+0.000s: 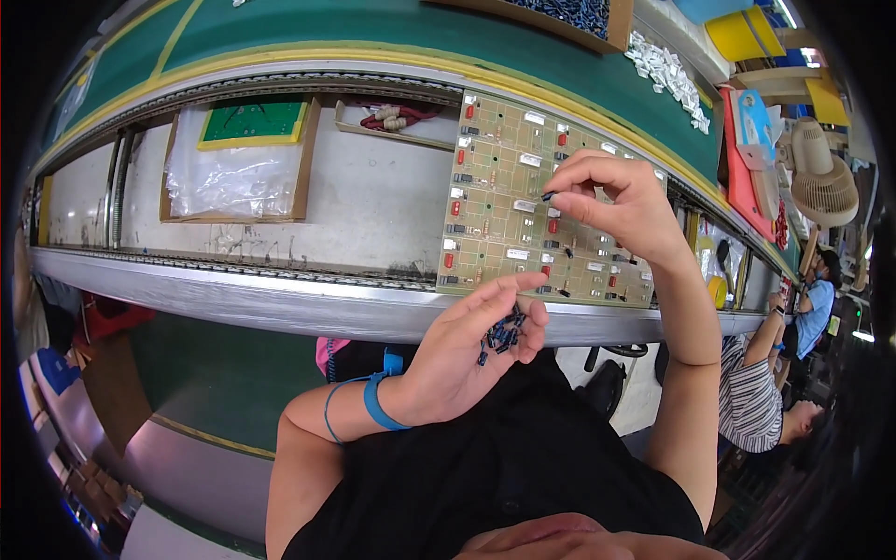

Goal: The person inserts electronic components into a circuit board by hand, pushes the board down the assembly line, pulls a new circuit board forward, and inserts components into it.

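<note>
Right hand (611, 201) pinched one tiny blue-black cylindrical component (548, 197) over the tan circuit-board panel (499, 224); near left hand (448, 350), half-cupped, held a loose pile (505, 333). Seemed light, stiff (probably easy to drop); mid-body grip suited.

Green worktop (327, 35) edged yellow, silver rail (233, 289), pale floor (640, 385), beige fan (826, 191), bright light (863, 335) at right
</note>
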### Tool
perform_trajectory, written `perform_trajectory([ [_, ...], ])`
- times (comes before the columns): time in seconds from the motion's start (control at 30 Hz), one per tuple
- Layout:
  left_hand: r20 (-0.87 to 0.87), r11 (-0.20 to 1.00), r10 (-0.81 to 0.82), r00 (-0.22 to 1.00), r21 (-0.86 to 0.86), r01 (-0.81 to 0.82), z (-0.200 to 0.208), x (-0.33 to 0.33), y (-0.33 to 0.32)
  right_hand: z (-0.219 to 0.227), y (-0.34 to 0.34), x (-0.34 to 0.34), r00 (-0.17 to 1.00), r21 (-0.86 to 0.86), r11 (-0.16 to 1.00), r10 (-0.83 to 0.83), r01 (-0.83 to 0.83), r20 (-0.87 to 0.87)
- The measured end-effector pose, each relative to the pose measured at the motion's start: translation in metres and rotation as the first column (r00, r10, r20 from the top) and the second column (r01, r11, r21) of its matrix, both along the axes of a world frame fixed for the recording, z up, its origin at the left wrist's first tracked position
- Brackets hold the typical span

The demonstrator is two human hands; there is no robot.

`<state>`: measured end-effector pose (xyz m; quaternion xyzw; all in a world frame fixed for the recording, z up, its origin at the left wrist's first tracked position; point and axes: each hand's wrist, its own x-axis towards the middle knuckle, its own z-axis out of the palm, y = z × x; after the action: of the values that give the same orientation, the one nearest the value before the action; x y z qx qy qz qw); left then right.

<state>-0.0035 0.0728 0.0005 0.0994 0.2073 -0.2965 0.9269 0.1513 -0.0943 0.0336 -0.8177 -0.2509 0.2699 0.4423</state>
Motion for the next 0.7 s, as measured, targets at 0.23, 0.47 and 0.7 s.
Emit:
perform_trajectory([
  [0.23,0.096,0.995,-0.090,0.991,-0.033,0.094,-0.007,-0.006,0.005,-0.004,0.008,0.008,1.000,0.018,1.000,0.016,-0.016,0.000],
  [0.47,0.189,0.991,-0.086,0.978,-0.087,0.104,-0.011,-0.008,0.009,-0.009,0.020,0.018,1.000,-0.024,1.000,-0.009,0.009,-0.011],
  [0.7,0.157,0.995,-0.074,0.985,-0.058,0.084,-0.006,-0.007,0.012,-0.033,0.035,0.023,0.950,-0.094,0.996,0.023,0.006,0.310],
])
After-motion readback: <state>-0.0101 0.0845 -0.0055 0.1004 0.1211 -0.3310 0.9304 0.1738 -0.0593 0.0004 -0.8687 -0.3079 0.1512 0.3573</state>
